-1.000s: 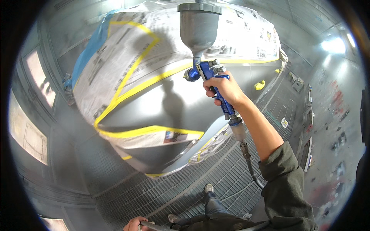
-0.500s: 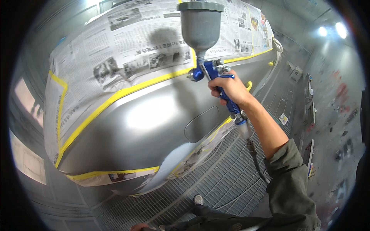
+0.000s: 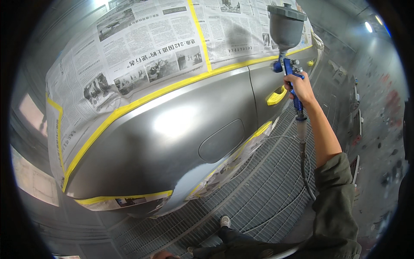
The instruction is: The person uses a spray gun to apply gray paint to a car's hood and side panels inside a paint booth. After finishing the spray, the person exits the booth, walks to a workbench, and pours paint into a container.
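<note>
At right, the spray gun (image 3: 288,67) is gripped upright by the right hand (image 3: 303,87), likely for gravity feed; the left hand's (image 3: 164,255) hold cannot be told.

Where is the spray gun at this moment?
The spray gun is at the upper right of the head view, in the right hand, appearing above and slightly right of the yellow-covered door handle.

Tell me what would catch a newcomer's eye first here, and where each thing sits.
Probably the blue spray gun with its grey lidded cup, gripped in the bare right hand at upper right. Next comes the smooth grey car body panel across the middle, carrying a bright white glare. Above it lie printed newspaper sheets, edged with yellow tape.
</note>
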